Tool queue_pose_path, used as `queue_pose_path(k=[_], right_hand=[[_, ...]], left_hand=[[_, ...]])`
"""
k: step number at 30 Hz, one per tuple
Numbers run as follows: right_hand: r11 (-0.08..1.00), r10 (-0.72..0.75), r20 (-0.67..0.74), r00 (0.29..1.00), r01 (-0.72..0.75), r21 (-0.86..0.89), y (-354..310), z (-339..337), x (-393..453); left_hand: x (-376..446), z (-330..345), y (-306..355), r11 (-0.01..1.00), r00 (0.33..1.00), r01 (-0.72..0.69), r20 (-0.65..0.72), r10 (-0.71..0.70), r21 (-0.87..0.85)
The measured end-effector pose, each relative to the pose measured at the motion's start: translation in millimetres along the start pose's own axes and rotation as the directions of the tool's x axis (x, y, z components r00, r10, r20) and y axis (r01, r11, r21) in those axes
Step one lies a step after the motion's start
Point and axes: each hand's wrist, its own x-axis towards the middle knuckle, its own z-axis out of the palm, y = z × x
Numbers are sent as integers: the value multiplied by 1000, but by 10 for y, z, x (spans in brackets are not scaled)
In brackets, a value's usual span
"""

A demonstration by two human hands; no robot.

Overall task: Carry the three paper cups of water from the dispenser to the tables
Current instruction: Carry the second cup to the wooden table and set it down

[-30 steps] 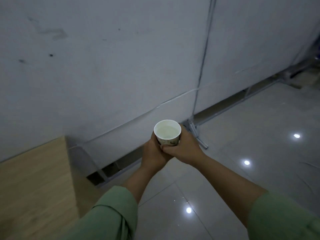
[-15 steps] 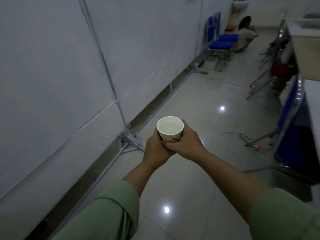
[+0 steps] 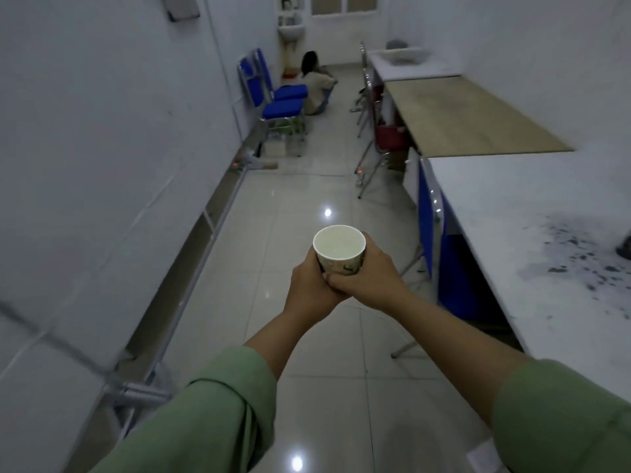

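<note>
Whereas half a second ago the view took in mostly the white partition wall (image 3: 102, 138) with the room only at the top right, the camera has since swung right and now looks straight down the aisle. Grip unchanged across frames: paper cup (image 3: 340, 252) upright, held out in front at mid-frame over the tiled floor (image 3: 273, 233), not on any table. Left hand (image 3: 312, 288) wraps the cup's lower left side, right hand (image 3: 370, 276) wraps the lower right, fingers of both curled tight against the cup wall and overlapping at the base. Pale liquid inside, near the rim. Green sleeves (image 3: 218, 414) on both forearms.

Now in view on the right: a white table (image 3: 546, 233) with dark smudges, touching end to end with a wood-top table (image 3: 461, 117), then another white table (image 3: 416, 68) further back. Blue chair (image 3: 431, 220) pushed in at the near table. Two blue chairs (image 3: 280, 100) against the left wall. A person (image 3: 316, 83) sits on the floor at the far end, beside a wall sink (image 3: 291, 31).

Cup carries a printed pattern in green and brown; probably some lettering, but too blurred to read. No other legible labels.
</note>
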Motion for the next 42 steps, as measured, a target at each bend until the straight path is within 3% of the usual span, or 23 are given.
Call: queue_pose_path(k=[11,28,36,42], right_hand=[[998,61,-252,966,-64,-3,621,-878,1694],[983,131,-444,886,-174,-58,1552,-2683,3994],[971,163,-558,813,-232,-55,1919,-3106,5143],[964,215,-672,709,-264,30,2072,-3195,6126]], left_hand=[[2048,919,86,994,974,-97,203,105,-48],[4823,2780,418,968,907,-168,355,226,-187],[6176,3337,326,950,830,-136,491,265,-283],[7319,3525,196,938,741,-155,591,317,-309]])
